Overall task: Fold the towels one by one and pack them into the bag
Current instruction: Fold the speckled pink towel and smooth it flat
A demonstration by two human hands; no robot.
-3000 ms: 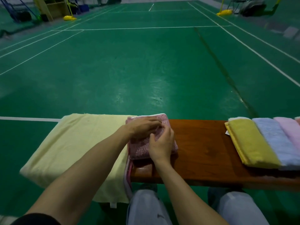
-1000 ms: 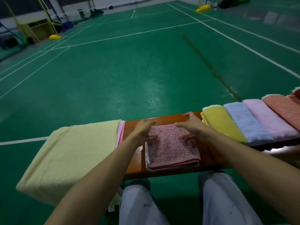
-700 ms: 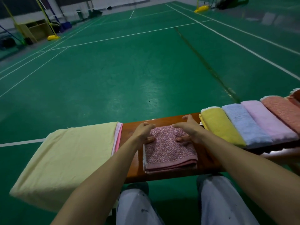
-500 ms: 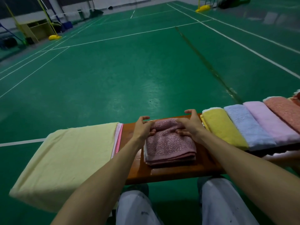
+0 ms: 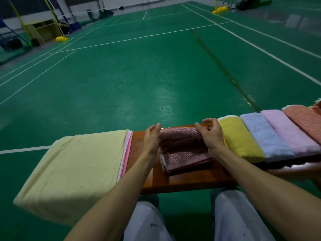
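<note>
Mauve towel (image 5: 182, 150) sits mid-frame on the bench (image 5: 187, 181), between both hands. Its far edge is lifted and curled over toward the near side, so the fold line runs left-right along the bench, hand to hand.

Right hand (image 5: 211, 135): fingers curled, pinching the raised far edge at the towel's right end. Left hand (image 5: 152, 140): fingers near straight, laid flat against the towel's left end, with no curl round the fabric that I can see. Both are at the same depth, one per end, so neither is nearer.

My read is that a fold is in progress: the far half comes over onto the near half, travelling toward the bottom of the frame.

Room:
- Near side: a strip of bare wood between the towel's near edge and the bench's front edge. That's enough to land the fold, but a long pull would overhang.
- Right: the yellow towel (image 5: 241, 138) is just beside the right hand, touching or nearly so. Next to it are the blue towel (image 5: 265, 136), pink towel (image 5: 291, 131) and orange towel (image 5: 305, 119), packed side by side with their long axes running across the bench. There's no room that way.
- Left: a gap of bare wood, then the pale yellow cloth (image 5: 74, 171) draped over the bench end, with pink layers (image 5: 127, 153) showing at its right edge. This is the only open side.

I can't identify a bag in view and can't tell whether the yellow cloth is it. Packing looks some way off, with four folded towels not yet packed.

Risk: the pinch is on one end only, so the left end may lag and skew the fold.
</note>
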